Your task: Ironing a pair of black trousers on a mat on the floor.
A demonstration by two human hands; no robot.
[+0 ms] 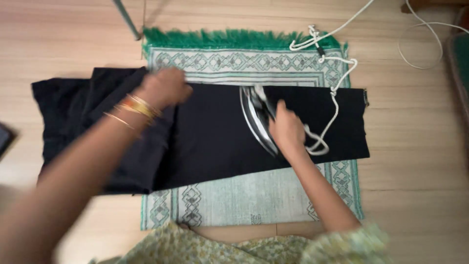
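A black garment (210, 137) lies spread across a green and white patterned mat (244, 195) on the floor. My right hand (287, 129) grips the handle of a metal clothes iron (256, 120) that rests on the cloth near its middle. My left hand (163, 88), with gold bangles at the wrist, presses down on the cloth's upper left part, where the fabric bunches in folds. The hand is blurred, so its fingers are hard to make out.
A white cord (337, 93) runs from the iron in loops across the cloth and away to the top right over the wooden floor (415, 186). A thin metal leg (128, 19) stands at the top left. A dark object (4, 137) shows at the left edge.
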